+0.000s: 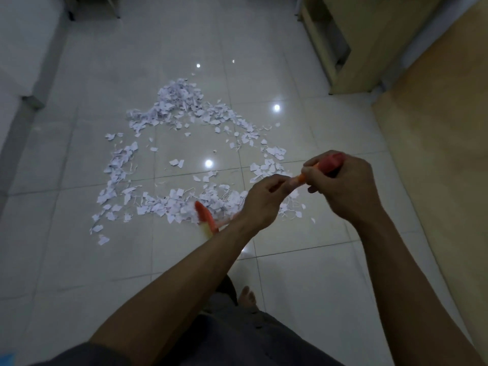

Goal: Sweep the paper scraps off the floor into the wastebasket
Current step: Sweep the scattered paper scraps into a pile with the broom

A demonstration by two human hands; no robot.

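Both grip broom: left hand; right hand | scraps beyond

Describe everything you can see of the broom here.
The broom is orange-red, plastic-looking and blurred. Its slim handle slants from the right hand, which grips the thicker red top end, down through the left hand to the head, whose pale bristles sit at the near edge of the scraps.
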